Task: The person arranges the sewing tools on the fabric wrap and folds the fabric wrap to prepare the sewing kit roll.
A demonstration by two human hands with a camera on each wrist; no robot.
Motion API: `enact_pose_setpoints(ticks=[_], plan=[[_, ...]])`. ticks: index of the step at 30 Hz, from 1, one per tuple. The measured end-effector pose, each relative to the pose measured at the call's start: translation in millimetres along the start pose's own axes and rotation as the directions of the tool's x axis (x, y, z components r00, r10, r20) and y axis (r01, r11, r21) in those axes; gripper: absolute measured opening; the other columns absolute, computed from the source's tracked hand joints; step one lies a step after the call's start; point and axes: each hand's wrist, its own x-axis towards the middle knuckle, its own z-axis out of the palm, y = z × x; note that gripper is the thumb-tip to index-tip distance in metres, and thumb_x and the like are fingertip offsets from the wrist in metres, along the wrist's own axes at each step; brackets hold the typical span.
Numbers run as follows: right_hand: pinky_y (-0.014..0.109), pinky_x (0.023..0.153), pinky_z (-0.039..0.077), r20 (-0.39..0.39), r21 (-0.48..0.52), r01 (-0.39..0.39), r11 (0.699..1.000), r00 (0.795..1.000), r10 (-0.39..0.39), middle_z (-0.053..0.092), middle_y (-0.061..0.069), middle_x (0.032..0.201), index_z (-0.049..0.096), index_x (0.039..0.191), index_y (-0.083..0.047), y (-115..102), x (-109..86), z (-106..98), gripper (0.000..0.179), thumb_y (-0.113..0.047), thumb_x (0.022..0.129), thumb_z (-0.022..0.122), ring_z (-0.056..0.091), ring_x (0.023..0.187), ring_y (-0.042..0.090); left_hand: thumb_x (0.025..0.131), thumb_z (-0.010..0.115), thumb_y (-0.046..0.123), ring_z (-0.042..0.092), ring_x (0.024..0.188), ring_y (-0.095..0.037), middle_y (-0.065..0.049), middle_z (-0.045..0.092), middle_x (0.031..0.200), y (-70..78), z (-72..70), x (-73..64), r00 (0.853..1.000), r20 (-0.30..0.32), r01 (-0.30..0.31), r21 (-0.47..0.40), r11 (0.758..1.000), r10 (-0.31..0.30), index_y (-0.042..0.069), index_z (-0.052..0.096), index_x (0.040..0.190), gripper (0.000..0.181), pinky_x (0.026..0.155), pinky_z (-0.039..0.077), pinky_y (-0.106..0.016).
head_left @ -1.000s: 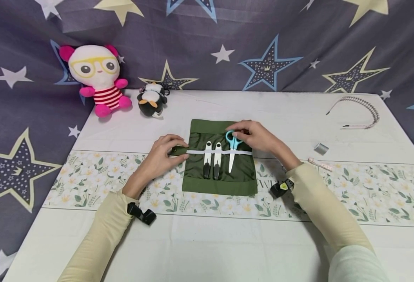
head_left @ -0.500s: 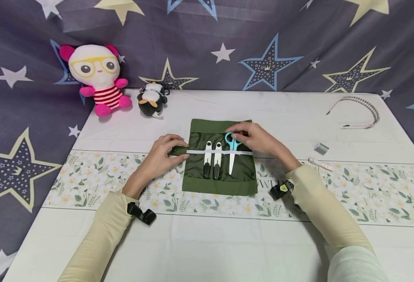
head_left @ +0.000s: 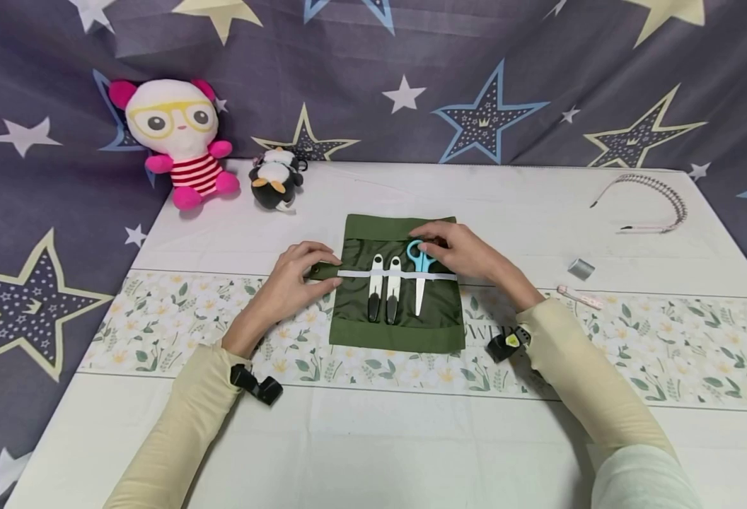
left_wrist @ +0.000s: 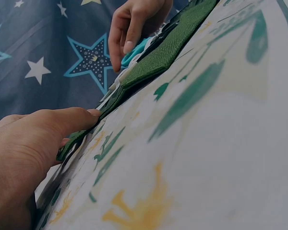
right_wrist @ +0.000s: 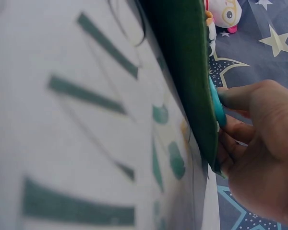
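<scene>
A dark green fabric pouch [head_left: 397, 338] lies unfolded on the table, a white elastic band [head_left: 353, 273] across its middle. Under the band sit two slim white tools with black ends [head_left: 375, 286] and light-blue-handled scissors [head_left: 419, 295], blades towards me. My right hand [head_left: 459, 247] pinches the scissors' handle between thumb and fingers; the right wrist view shows the blue handle [right_wrist: 217, 103] at the fingertips. My left hand [head_left: 293, 278] rests at the pouch's left edge, thumb and index finger spread either side of a green tab [head_left: 324, 271]. In the left wrist view its thumb [left_wrist: 81, 117] touches the edge.
At the back left sit a pink-and-white plush toy [head_left: 185, 141] and a small penguin plush [head_left: 276, 180]. To the right lie a headband [head_left: 673, 201], a grey spool [head_left: 581, 268] and a small pale pink strip [head_left: 579, 296]. A star-patterned curtain [head_left: 361, 92] hangs behind the table.
The scissors have slid slightly towards me under the band, with my right hand on their handle. My left hand stays at the pouch's edge.
</scene>
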Motion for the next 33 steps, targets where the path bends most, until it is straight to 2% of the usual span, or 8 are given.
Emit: enact_pose_setpoints(ticks=[7, 25, 33], plan=[[0.039, 0.071, 0.045, -0.026, -0.015, 0.018, 1.0, 0.999, -0.018, 0.068, 0.013, 0.114, 0.065, 0.132, 0.001, -0.1, 1.3, 1.4, 0.028, -0.009, 0.109, 0.055, 0.055, 0.079, 0.021, 0.095, 0.079, 0.027, 0.046, 0.131, -0.032, -0.008, 0.056, 0.139, 0.1, -0.4, 0.4, 1.0, -0.002, 0.0, 0.007, 1.0, 0.0, 0.014, 0.074, 0.122, 0.03, 0.114, 0.027, -0.058], [0.039, 0.068, 0.044, -0.007, -0.03, 0.015, 0.999, 1.0, -0.015, 0.065, 0.014, 0.116, 0.065, 0.133, 0.001, -1.2, -1.5, 2.4, 0.028, -0.01, 0.108, 0.056, 0.051, 0.073, 0.022, 0.095, 0.078, 0.028, 0.045, 0.133, -0.032, -0.009, 0.056, 0.14, 0.3, -0.4, -0.2, 1.0, 0.005, 0.007, 0.008, 1.0, -0.007, 0.014, 0.073, 0.123, 0.031, 0.114, 0.026, -0.059], [0.045, 0.084, 0.048, -0.023, -0.069, 0.062, 0.996, 0.998, -0.064, 0.06, 0.018, 0.119, 0.065, 0.131, 0.004, 0.7, -1.4, 3.7, 0.029, -0.008, 0.106, 0.06, 0.056, 0.103, 0.029, 0.095, 0.078, 0.028, 0.045, 0.132, -0.032, -0.008, 0.056, 0.14, 0.5, 0.0, -0.5, 1.0, 0.001, -0.001, 0.003, 1.0, 0.001, 0.014, 0.073, 0.122, 0.031, 0.114, 0.026, -0.059]])
